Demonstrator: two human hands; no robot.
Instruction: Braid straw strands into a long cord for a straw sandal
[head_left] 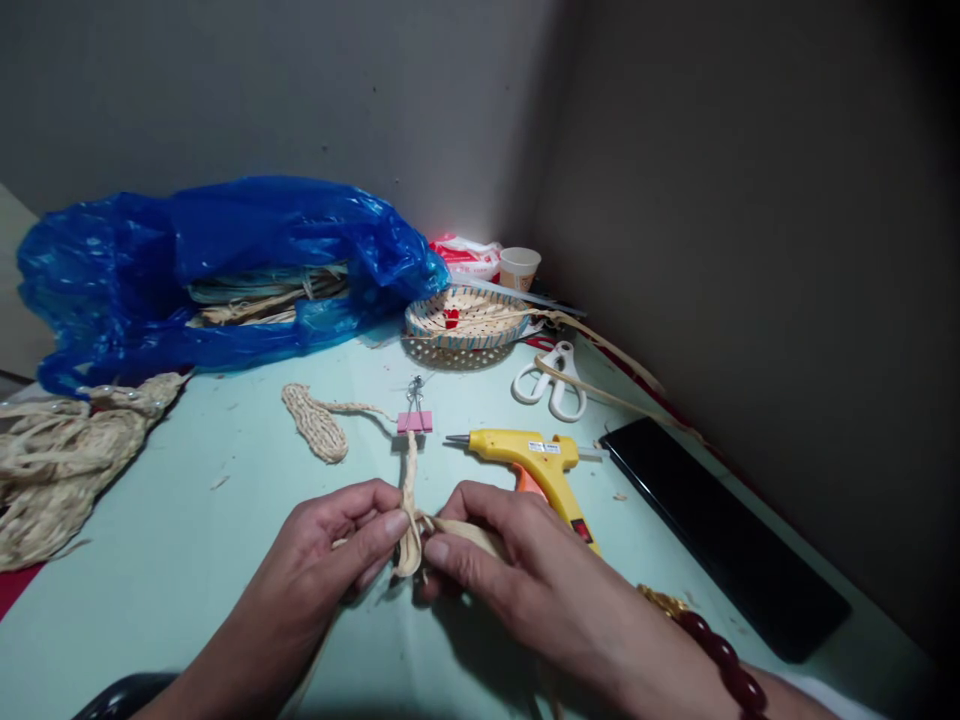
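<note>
Between my hands is a pale straw braid (409, 490), running down from a pink binder clip (415, 422) on the table. My left hand (341, 540) pinches the braid's near end between thumb and fingers. A flat straw strand (476, 537) passes through my right hand (506, 550), whose thumb and forefinger press together on it just right of the braid. Past the clip, a thin braided tail leads left to a coiled oval of braided straw (315, 422). My lower fingers are partly hidden.
A yellow glue gun (536, 455) lies beyond my right hand, near white scissors (555, 380) and a black phone-like slab (720, 530). At the back are a woven basket (469, 318), a paper cup (520, 268) and a blue plastic bag (255, 225) of straw. Woven straw (75, 470) lies left.
</note>
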